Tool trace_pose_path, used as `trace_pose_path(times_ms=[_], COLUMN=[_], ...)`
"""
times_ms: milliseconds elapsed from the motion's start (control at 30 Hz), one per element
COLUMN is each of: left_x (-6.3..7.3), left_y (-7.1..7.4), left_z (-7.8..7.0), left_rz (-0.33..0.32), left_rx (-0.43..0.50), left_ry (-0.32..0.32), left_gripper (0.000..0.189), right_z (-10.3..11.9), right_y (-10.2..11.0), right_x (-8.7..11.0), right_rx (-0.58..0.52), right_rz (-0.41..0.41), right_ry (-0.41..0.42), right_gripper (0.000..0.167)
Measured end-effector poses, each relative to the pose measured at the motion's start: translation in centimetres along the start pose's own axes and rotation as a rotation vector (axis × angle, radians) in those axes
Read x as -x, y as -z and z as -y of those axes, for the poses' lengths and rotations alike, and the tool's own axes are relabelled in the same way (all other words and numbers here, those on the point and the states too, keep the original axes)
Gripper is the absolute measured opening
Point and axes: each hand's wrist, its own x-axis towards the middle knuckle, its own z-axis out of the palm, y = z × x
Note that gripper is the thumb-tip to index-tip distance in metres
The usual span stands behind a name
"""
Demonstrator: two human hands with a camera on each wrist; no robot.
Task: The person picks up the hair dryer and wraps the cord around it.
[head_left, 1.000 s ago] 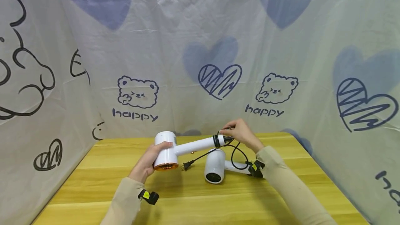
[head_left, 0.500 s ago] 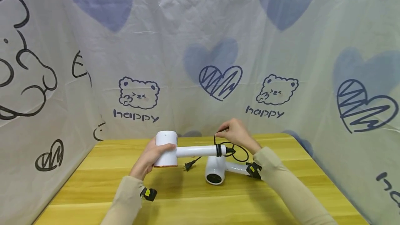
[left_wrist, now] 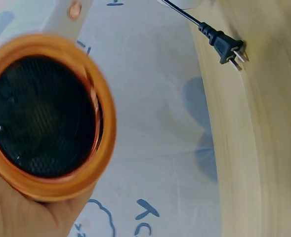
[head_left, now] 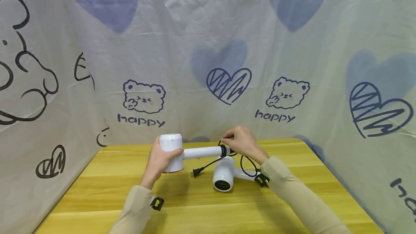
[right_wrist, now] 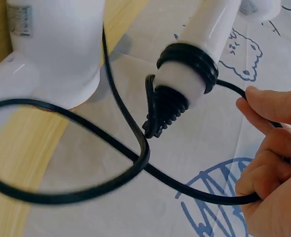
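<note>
In the head view my left hand [head_left: 157,161] grips the barrel of a white hair dryer [head_left: 200,152], holding it above the table with its handle pointing right. The left wrist view shows its orange-rimmed round end [left_wrist: 107,121] and dark mesh. My right hand [head_left: 243,143] pinches the black power cord [right_wrist: 51,199] near the handle's tip. Several turns of cord [right_wrist: 185,58] wrap the handle end, just above the ribbed cord sleeve [right_wrist: 169,106]. More cord hangs in a loose loop, and the two-prong plug [left_wrist: 226,47] dangles free.
A second white hair dryer [head_left: 223,176] lies on the wooden table [head_left: 208,212] below the held one, its handle to the right and partly behind my right wrist. Printed cloth [head_left: 188,93] encloses the back and sides.
The held dryer's handle has levelled from its upward slant, and its orange rim has turned mostly from the head view. My right hand has shifted slightly left with the cord.
</note>
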Motion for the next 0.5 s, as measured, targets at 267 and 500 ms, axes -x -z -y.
trace_pose_path(times_ms=[267,500], left_x=[0.8,1.0], left_y=[-0.6,-1.2], left_z=[-0.2,-0.2], left_rz=[-0.181,-0.305], left_rx=[-0.022,0.005], left_ry=[-0.074,-0.134], left_gripper=[0.087,0.087], right_z=[0.4,0.7], right_y=[0.3,0.4], right_x=[-0.2,-0.2], right_rx=[-0.066,-0.120], right_rz=[-0.028,-0.017], right_ry=[-0.001,-0.052], right_gripper=[0.018,0.023])
